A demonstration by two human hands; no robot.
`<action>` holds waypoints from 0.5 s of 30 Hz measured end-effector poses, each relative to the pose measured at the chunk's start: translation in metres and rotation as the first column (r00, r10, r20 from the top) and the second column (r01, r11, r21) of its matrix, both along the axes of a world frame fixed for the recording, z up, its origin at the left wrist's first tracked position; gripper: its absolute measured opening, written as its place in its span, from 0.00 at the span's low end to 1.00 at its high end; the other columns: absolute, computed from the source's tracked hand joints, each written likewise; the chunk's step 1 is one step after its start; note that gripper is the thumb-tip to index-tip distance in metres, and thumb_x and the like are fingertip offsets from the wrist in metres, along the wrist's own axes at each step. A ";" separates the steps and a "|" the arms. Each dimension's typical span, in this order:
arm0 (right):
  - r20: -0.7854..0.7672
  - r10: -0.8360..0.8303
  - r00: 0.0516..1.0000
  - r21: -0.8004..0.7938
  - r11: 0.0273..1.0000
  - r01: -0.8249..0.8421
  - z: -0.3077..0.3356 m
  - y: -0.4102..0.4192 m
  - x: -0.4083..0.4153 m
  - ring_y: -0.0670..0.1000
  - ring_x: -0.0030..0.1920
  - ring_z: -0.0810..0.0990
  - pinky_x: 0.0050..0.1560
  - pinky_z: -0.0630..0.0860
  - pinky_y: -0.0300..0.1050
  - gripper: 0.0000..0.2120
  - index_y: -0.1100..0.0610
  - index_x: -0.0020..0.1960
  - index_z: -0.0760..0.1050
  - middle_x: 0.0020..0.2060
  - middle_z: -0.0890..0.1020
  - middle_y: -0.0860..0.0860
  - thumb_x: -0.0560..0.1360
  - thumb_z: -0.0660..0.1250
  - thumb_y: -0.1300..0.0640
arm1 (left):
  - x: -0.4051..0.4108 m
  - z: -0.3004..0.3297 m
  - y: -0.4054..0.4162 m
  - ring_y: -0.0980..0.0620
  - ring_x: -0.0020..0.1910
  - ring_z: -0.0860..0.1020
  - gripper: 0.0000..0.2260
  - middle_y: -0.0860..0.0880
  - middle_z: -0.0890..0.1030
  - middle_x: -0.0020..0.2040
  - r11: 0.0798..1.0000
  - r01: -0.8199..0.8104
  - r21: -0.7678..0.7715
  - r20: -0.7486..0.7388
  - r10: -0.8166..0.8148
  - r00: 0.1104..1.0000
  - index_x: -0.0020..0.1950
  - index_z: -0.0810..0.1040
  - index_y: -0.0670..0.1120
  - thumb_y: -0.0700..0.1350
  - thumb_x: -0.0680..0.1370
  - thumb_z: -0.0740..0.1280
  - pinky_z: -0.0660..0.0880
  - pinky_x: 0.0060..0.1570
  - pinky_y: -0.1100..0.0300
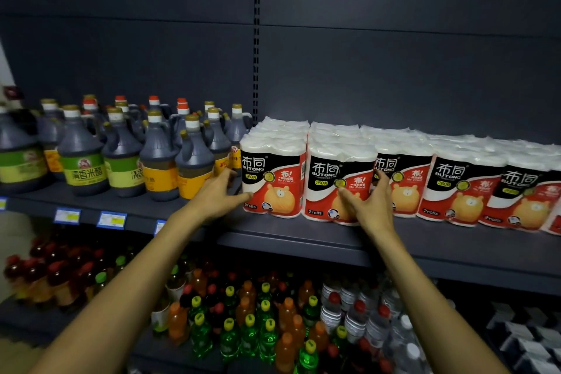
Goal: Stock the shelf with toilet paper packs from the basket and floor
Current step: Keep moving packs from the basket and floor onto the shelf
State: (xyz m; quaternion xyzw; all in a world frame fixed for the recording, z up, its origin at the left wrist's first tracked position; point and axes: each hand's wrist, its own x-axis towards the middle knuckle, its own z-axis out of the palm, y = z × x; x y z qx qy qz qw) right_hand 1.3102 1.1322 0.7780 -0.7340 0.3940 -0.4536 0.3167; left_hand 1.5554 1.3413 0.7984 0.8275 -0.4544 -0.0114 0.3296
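head | toilet paper packs point(394, 179) in a row on shelf point(303, 237), right of vinegar bottles point(121, 155) | left hand point(217, 194) spread, fingers against leftmost pack point(273, 182) side | right hand point(368, 200) spread over second pack point(337, 185) front and right edge

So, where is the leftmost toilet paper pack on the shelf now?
In the head view the leftmost toilet paper pack stands mid-frame on the shelf, beside the vinegar bottles, with the left hand at its left edge.
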 end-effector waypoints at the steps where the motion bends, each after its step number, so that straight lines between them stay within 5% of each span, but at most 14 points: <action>1: 0.013 -0.035 0.999 -0.026 0.999 0.036 0.001 0.005 -0.004 0.57 0.68 0.69 0.66 0.71 0.58 0.42 0.55 0.74 0.57 0.69 0.67 0.56 0.69 0.75 0.43 | -0.002 -0.001 0.003 0.45 0.61 0.75 0.29 0.43 0.76 0.65 1.000 -0.007 -0.005 0.013 0.007 1.000 0.68 0.69 0.44 0.57 0.73 0.71 0.73 0.59 0.52; 5: 0.178 -0.049 0.983 -0.185 0.979 0.082 0.001 0.040 -0.019 0.53 0.54 0.76 0.56 0.75 0.53 0.21 0.56 0.62 0.69 0.56 0.76 0.53 0.74 0.70 0.49 | -0.014 -0.008 0.025 0.46 0.61 0.76 0.26 0.44 0.77 0.63 0.995 -0.042 -0.086 0.047 0.046 0.998 0.67 0.71 0.42 0.52 0.74 0.72 0.72 0.56 0.55; 8: 0.067 0.276 0.959 -0.152 0.953 -0.264 0.002 0.071 -0.011 0.46 0.44 0.77 0.48 0.77 0.45 0.11 0.52 0.56 0.73 0.45 0.78 0.50 0.75 0.69 0.54 | -0.021 -0.018 0.051 0.46 0.63 0.75 0.25 0.45 0.77 0.63 0.985 -0.088 -0.151 0.056 0.098 0.994 0.67 0.71 0.44 0.52 0.74 0.72 0.72 0.57 0.54; 12: -0.232 0.666 0.709 -0.036 0.723 -0.690 -0.011 0.121 0.026 0.43 0.53 0.77 0.47 0.71 0.30 0.20 0.49 0.68 0.71 0.56 0.77 0.45 0.77 0.68 0.51 | -0.030 -0.043 0.105 0.48 0.66 0.72 0.28 0.46 0.74 0.66 0.974 -0.173 -0.149 -0.016 0.173 0.985 0.70 0.67 0.47 0.56 0.74 0.70 0.73 0.60 0.49; 15: -0.404 0.758 0.512 0.063 0.582 -0.811 -0.042 0.159 0.067 0.46 0.61 0.73 0.55 0.72 0.40 0.26 0.47 0.73 0.65 0.64 0.73 0.45 0.77 0.67 0.46 | -0.034 -0.072 0.162 0.48 0.64 0.74 0.28 0.47 0.75 0.66 0.961 -0.269 -0.065 -0.054 0.266 0.962 0.71 0.67 0.48 0.56 0.75 0.69 0.72 0.59 0.54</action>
